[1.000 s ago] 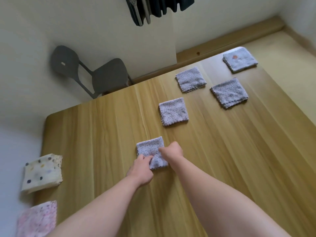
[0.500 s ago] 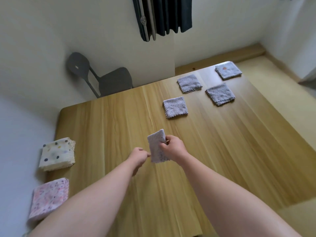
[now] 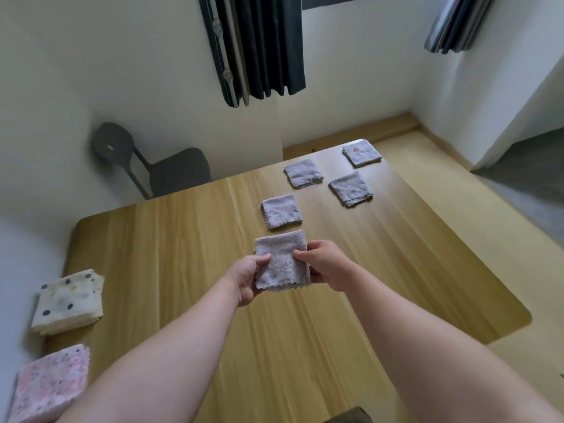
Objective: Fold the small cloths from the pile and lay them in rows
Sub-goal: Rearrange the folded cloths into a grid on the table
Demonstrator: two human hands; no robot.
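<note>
Hanging between both hands just above the bench, the small lilac-grey speckled terry cloth (image 3: 282, 262) is already folded into a thick square, its scalloped edges stacked along the near side and its fold running along the far side. The left grip (image 3: 247, 276) pinches its left edge, thumb on top, and the right grip (image 3: 326, 265) pinches the right edge the same way, so both are closed on this one cloth. Just beyond it, four matching folded squares lie flat in two rows of two: a near-left one (image 3: 281, 211), a far-left one (image 3: 303, 173), a near-right one (image 3: 351, 188) and a far-right one with an orange mark (image 3: 361, 153). I judge four cloths done and this fifth folded but not yet laid down, probably next in the left row. On the left edge of the pale wooden bench (image 3: 396, 270) sit a cream polka-dot cloth stack (image 3: 68, 300) and a pink mottled cloth stack (image 3: 50, 381). These look like the work left, though how many cloths they hold I cannot tell.
</note>
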